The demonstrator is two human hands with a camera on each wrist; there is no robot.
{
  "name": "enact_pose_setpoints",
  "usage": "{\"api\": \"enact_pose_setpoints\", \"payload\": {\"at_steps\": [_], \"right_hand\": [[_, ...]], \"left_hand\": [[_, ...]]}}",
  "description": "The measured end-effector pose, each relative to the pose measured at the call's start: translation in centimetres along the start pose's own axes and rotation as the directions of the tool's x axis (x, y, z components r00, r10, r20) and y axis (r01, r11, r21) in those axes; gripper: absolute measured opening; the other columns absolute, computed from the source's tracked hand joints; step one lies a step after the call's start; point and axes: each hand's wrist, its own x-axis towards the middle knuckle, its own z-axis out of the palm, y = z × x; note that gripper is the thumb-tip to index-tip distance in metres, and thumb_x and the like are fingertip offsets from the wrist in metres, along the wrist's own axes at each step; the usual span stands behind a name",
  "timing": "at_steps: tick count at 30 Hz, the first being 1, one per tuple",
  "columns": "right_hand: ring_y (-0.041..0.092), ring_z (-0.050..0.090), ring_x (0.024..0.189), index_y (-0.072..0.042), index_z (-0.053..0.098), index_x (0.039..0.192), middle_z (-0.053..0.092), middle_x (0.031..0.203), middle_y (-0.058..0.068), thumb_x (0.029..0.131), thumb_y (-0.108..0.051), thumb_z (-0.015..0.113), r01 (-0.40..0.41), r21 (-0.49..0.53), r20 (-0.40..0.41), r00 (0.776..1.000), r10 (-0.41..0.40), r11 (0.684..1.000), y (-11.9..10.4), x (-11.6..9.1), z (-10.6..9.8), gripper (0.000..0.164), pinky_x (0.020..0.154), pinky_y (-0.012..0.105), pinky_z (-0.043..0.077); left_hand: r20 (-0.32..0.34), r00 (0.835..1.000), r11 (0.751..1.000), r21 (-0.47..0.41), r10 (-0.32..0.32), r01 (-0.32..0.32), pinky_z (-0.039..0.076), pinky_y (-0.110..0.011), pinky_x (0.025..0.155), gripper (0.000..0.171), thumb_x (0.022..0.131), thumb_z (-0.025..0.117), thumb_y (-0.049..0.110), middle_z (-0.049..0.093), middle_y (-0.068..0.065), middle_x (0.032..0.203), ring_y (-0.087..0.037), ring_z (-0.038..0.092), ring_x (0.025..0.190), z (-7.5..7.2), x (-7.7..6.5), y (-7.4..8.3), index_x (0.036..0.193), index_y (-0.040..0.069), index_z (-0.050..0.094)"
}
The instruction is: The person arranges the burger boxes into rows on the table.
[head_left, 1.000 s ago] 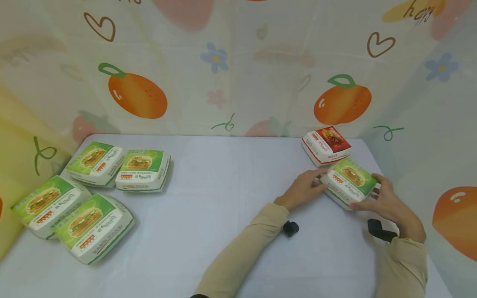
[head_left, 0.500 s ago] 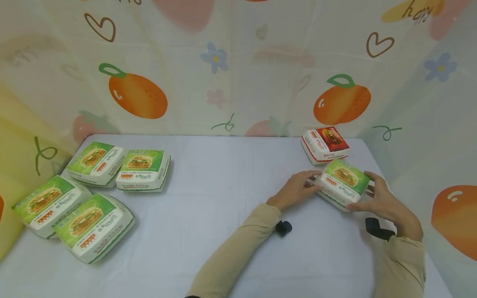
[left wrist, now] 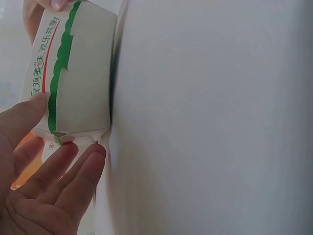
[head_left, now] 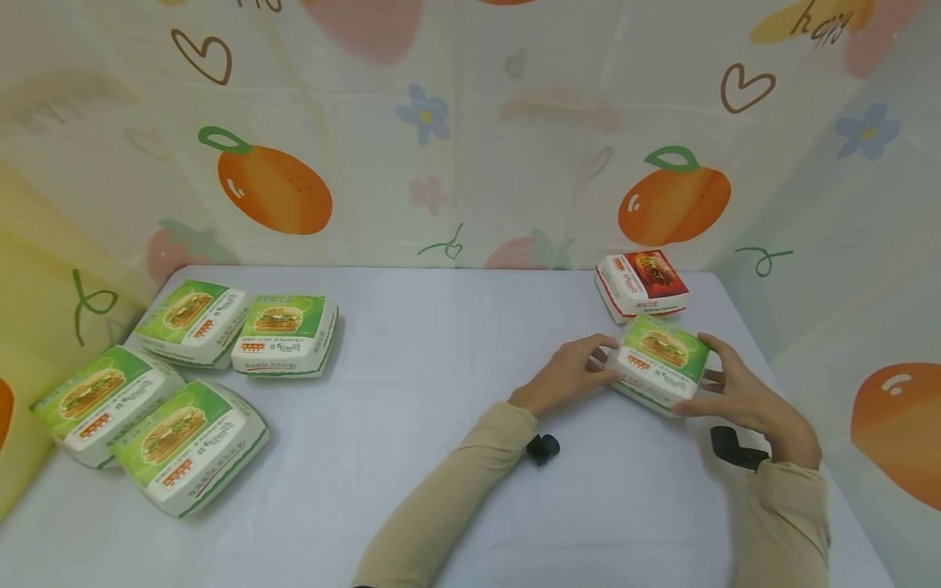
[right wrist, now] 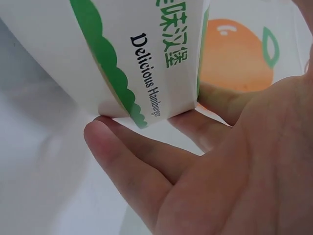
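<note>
A green-and-white hamburger box (head_left: pixel 662 359) sits low over the right part of the table, its printed top facing up. My left hand (head_left: pixel 566 376) pinches its left end, and my right hand (head_left: pixel 742 396) grips the opposite end. In the left wrist view, thumb and fingers spread around a corner of the box (left wrist: pixel 85 73), whose lower edge lies right along the white cloth. The right wrist view shows "Delicious Hamburger" on the box (right wrist: pixel 146 63), with the fingers of my right hand (right wrist: pixel 210 181) against its bottom corner. Just behind stands a red-and-white hamburger box (head_left: pixel 639 286).
Several more green hamburger boxes (head_left: pixel 283 335) are grouped at the left of the white table (head_left: pixel 441 457). A fruit-print curtain (head_left: pixel 470 147) hangs along the back and sides.
Both hands have moved leftward with the green hamburger box, which has turned slightly. It now lies more directly in front of the red box. The boxes on the left stay put.
</note>
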Motion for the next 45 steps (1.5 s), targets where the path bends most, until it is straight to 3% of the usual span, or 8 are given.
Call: {"api": "enact_pose_setpoints", "payload": {"at_steps": [11, 23, 33, 45], "right_hand": [[0.062, 0.029, 0.134, -0.007, -0.016, 0.156, 0.005, 0.156, 0.039, 0.079, -0.035, 0.082, 0.043, 0.019, 0.019, 0.999, -0.043, 0.999, -1.1, 0.9, 1.1, 0.128, 0.102, 0.070, 0.040], [0.060, 0.026, 0.138, -0.007, -0.013, 0.157, -0.003, 0.160, 0.031, 0.077, -0.034, 0.085, 0.095, 0.078, -0.038, 0.995, -0.092, 0.992, -2.5, 1.8, 2.6, 0.130, 0.106, 0.068, 0.038], [0.055, 0.026, 0.143, -0.016, -0.004, 0.160, 0.004, 0.166, 0.023, 0.077, -0.041, 0.084, 0.099, 0.096, -0.059, 0.994, -0.093, 0.991, -3.7, 3.0, 3.9, 0.123, 0.107, 0.069, 0.035], [0.055, 0.028, 0.142, -0.020, -0.004, 0.161, 0.007, 0.165, 0.024, 0.077, -0.045, 0.084, 0.107, 0.092, -0.060, 0.993, -0.101, 0.990, -3.9, 3.5, 4.8, 0.124, 0.106, 0.068, 0.038]], "left_hand": [[-0.005, 1.000, 1.000, 0.015, -0.010, 0.010, 0.053, -0.019, 0.082, 0.044, 0.092, 0.071, 0.030, 0.068, -0.007, 0.117, -0.014, 0.067, 0.100, -1.7, -1.3, -1.0, 0.131, 0.016, 0.056], [-0.042, 0.999, 0.999, 0.030, -0.028, 0.029, 0.054, -0.023, 0.087, 0.043, 0.092, 0.072, 0.030, 0.068, -0.008, 0.118, -0.018, 0.067, 0.104, -3.6, -2.6, -1.6, 0.129, 0.016, 0.057], [-0.085, 0.996, 0.999, 0.019, -0.041, 0.043, 0.055, -0.026, 0.087, 0.042, 0.090, 0.074, 0.026, 0.068, -0.010, 0.115, -0.020, 0.066, 0.104, -5.3, -3.2, -2.5, 0.126, 0.013, 0.057], [-0.084, 0.996, 0.999, 0.030, -0.043, 0.045, 0.056, -0.027, 0.086, 0.041, 0.089, 0.075, 0.026, 0.068, -0.011, 0.115, -0.022, 0.066, 0.104, -6.2, -3.7, -2.9, 0.123, 0.011, 0.058]]}}
